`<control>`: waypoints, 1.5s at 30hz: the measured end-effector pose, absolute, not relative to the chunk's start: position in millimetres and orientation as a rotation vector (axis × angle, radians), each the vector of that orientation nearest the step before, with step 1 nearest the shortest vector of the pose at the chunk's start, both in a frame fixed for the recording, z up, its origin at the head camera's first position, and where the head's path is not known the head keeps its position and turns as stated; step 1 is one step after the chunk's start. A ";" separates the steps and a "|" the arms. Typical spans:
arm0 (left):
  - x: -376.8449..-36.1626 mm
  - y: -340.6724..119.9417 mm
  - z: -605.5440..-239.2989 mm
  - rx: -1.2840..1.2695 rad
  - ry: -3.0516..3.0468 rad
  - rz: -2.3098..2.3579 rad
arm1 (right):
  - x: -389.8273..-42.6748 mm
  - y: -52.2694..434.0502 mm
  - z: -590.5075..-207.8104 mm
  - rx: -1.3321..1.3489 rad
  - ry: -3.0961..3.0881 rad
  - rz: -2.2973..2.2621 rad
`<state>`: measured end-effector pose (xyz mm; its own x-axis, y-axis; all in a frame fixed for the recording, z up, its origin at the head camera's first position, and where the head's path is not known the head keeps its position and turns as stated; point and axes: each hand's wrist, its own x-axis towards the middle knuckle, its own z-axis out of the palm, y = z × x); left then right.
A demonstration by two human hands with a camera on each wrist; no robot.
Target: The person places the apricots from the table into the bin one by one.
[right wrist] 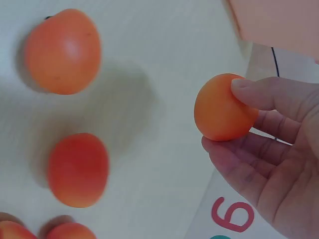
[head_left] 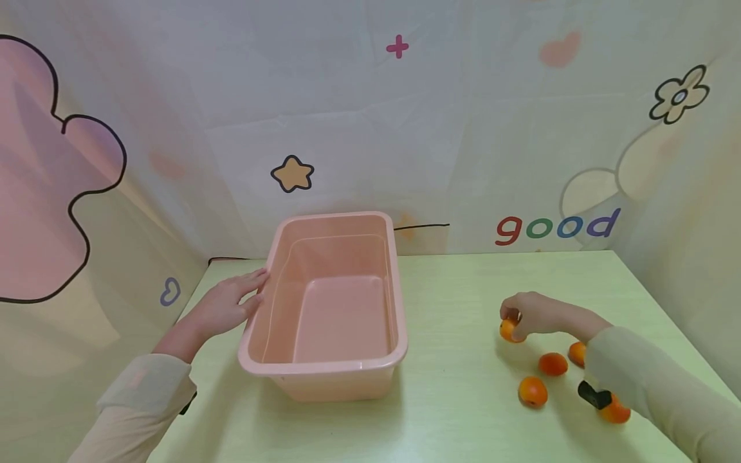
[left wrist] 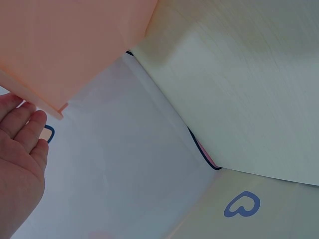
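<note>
An empty pink plastic tub (head_left: 330, 302) stands on the pale green table (head_left: 463, 399). My left hand (head_left: 231, 302) lies flat against the tub's left rim with its fingers straight; the left wrist view shows that hand (left wrist: 20, 159) beside the pink wall (left wrist: 70, 45). At the right, my right hand (head_left: 529, 315) pinches a small orange fruit (head_left: 508, 330) between thumb and fingers. The right wrist view shows this fruit (right wrist: 222, 108) held just above the table in my right hand (right wrist: 269, 144).
Several more orange fruits lie on the table near my right forearm, among them one (head_left: 532, 391), another (head_left: 552, 364) and a third (head_left: 577, 354). A printed backdrop (head_left: 370, 116) walls in the table behind and at both sides.
</note>
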<state>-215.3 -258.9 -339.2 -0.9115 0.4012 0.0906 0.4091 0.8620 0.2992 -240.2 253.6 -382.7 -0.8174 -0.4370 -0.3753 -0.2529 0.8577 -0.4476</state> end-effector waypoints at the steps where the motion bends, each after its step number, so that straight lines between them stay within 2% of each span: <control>1: -215.3 -258.8 -339.2 -0.653 -3.009 -0.493 | -241.4 252.3 -379.6 -0.517 2.561 -0.534; 19: -216.7 -260.2 -340.7 -0.642 -3.017 -0.500 | -256.3 223.8 -322.2 -0.683 2.656 -0.525; 35: -214.9 -258.9 -337.8 -0.636 -3.020 -0.501 | -270.0 167.2 -261.4 -0.878 2.674 -0.436; 45: -216.2 -260.1 -338.8 -0.654 -3.010 -0.472 | -278.7 121.4 -250.8 -0.983 2.616 -0.406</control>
